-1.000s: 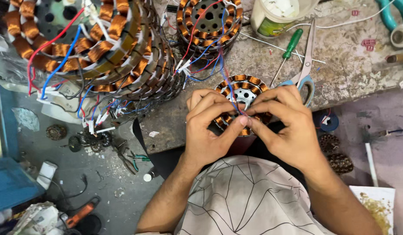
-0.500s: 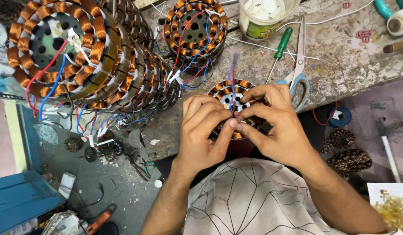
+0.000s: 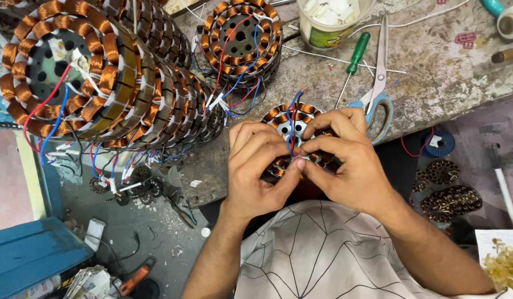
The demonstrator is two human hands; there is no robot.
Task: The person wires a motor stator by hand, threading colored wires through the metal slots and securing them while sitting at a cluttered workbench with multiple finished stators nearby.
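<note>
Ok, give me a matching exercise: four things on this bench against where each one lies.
Things:
1. scissors
2. screwdriver
3. plastic tub
4. small stator

Places:
A. held between both hands
B. top of the bench, filled with white bits
C. right of the screwdriver, blue handles toward the person
D. between the tub and the scissors, green handle

Pairs: 1-C, 2-D, 3-B, 4-A

A round motor stator (image 3: pixel 300 138) ringed with copper coils lay flat at the bench edge, red and blue wires (image 3: pixel 292 119) rising from its centre.
</note>
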